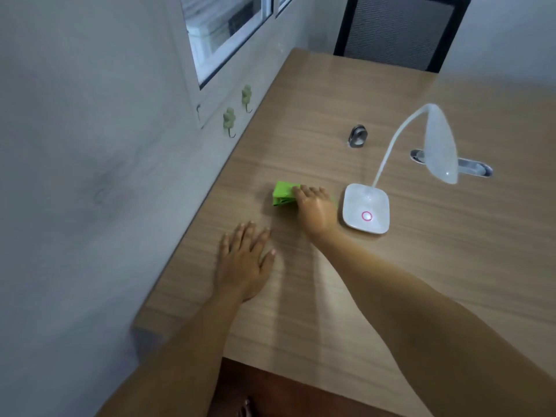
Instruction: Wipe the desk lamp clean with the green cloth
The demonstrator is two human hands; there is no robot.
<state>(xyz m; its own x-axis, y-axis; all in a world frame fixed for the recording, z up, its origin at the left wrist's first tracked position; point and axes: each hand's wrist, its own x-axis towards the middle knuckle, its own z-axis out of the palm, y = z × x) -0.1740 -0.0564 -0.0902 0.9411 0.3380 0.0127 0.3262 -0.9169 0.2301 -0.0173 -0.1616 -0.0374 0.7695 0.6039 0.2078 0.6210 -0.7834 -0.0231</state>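
A folded green cloth (282,194) lies on the wooden desk (376,281), left of the lamp. My right hand (314,210) rests on the cloth's right part, fingers laid over it; whether they grip it is unclear. The white desk lamp (365,209) has a square base with a pink ring button, a bent neck and a long translucent head (440,145) hanging to the right. My left hand (245,261) lies flat on the desk, fingers spread, nearer to me and left of the cloth, holding nothing.
A small metal ring-shaped object (358,136) stands behind the lamp. A metal cable slot (475,167) is set in the desk under the lamp head. A black chair (400,28) stands at the far end. Wall hooks (230,120) and a window are on the left.
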